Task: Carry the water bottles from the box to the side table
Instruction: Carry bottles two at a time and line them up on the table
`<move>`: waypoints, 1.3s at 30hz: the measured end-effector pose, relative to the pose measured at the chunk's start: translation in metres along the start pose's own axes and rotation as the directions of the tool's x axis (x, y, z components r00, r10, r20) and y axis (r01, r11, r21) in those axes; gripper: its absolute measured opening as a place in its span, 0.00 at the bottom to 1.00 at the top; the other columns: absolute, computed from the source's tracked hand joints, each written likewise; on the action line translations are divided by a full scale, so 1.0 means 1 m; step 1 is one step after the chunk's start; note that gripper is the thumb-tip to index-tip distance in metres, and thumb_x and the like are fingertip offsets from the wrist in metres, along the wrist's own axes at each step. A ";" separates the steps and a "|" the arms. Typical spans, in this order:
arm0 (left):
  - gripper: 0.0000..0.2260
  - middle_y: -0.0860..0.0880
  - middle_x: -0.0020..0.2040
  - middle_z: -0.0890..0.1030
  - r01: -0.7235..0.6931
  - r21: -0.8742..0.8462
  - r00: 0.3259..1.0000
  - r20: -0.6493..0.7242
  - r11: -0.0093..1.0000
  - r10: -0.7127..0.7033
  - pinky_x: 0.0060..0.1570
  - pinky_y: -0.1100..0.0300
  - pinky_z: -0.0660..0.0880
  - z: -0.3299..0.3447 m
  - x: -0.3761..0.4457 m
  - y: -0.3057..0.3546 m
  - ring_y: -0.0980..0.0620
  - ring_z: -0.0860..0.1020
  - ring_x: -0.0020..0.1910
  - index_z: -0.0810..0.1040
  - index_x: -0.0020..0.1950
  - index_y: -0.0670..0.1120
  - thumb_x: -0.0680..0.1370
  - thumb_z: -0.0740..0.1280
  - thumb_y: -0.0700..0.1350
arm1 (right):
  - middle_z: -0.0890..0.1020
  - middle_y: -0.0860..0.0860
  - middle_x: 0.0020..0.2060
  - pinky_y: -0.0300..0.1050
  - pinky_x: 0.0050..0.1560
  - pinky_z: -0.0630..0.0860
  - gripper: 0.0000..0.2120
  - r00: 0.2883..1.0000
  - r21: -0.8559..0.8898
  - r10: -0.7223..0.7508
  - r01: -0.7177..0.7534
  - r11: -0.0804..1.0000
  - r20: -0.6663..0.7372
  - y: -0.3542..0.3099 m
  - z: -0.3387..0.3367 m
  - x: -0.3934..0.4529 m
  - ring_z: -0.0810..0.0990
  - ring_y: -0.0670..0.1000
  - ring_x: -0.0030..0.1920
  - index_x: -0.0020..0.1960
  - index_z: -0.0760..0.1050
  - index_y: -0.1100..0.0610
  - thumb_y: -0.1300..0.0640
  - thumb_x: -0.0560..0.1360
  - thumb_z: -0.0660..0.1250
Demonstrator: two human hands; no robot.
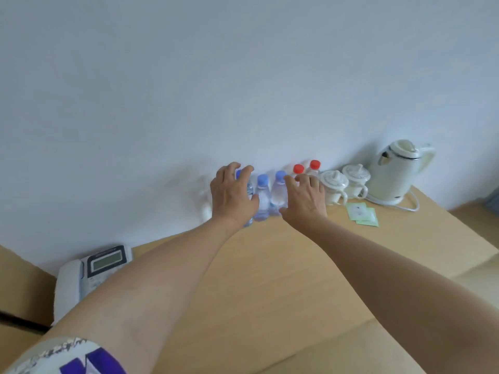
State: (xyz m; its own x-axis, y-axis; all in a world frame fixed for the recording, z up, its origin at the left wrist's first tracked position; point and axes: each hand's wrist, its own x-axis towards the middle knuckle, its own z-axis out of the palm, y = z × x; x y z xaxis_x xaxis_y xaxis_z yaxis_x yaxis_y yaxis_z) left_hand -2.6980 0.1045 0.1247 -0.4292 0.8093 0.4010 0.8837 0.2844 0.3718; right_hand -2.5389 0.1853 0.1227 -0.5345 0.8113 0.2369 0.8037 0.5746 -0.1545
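Left hand [232,194] grip curled round leftmost blue-capped bottle [247,190]; right hand [306,197] grip apart beside it.

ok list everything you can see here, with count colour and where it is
blue-capped bottles: 3, clear, standing in a row by the wall
red-capped bottles: 2, clear, right of the blue-capped ones
lidded cups: 2, white, beside the kettle
kettle: 1, cream, far right, corded
sachets: 2 at least, green, in front of the cups
phone: 1, white, left edge
table: 1, light wood
hands: left hand curled round the leftmost blue-capped bottle; right hand open by the rightmost one
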 end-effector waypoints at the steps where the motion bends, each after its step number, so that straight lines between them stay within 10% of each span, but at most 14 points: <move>1: 0.26 0.46 0.71 0.69 -0.049 0.002 0.999 0.012 0.999 0.049 0.66 0.48 0.64 0.002 0.003 0.015 0.44 0.65 0.71 0.74 0.69 0.50 0.71 0.73 0.48 | 0.71 0.56 0.64 0.53 0.62 0.66 0.31 0.999 -0.006 0.030 -0.030 1.000 -0.013 0.011 -0.007 -0.004 0.67 0.60 0.65 0.70 0.65 0.52 0.55 0.69 0.71; 21: 0.31 0.45 0.76 0.64 -0.585 -0.344 0.705 0.232 0.735 0.670 0.71 0.49 0.60 0.121 -0.135 0.488 0.46 0.58 0.75 0.65 0.75 0.52 0.74 0.68 0.55 | 0.71 0.56 0.66 0.53 0.65 0.65 0.31 0.737 -0.193 0.639 -0.675 0.712 -0.221 0.383 -0.171 -0.310 0.66 0.60 0.67 0.68 0.68 0.51 0.51 0.68 0.75; 39: 0.31 0.49 0.73 0.70 -0.726 -0.645 0.145 0.195 0.238 0.970 0.70 0.46 0.66 0.206 -0.335 0.860 0.46 0.65 0.72 0.68 0.73 0.54 0.72 0.72 0.57 | 0.70 0.56 0.69 0.54 0.64 0.67 0.30 0.035 -0.087 0.945 -0.996 0.007 -0.326 0.593 -0.250 -0.583 0.66 0.59 0.68 0.71 0.67 0.50 0.50 0.71 0.72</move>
State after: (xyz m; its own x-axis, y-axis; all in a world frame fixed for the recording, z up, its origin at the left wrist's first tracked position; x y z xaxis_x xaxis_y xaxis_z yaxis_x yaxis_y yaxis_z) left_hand -1.7556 0.1841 0.1383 0.8316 0.4933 0.2551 0.4015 -0.8514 0.3374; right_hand -1.6860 0.0262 0.1325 0.8259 0.5359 0.1753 0.5606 -0.8137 -0.1536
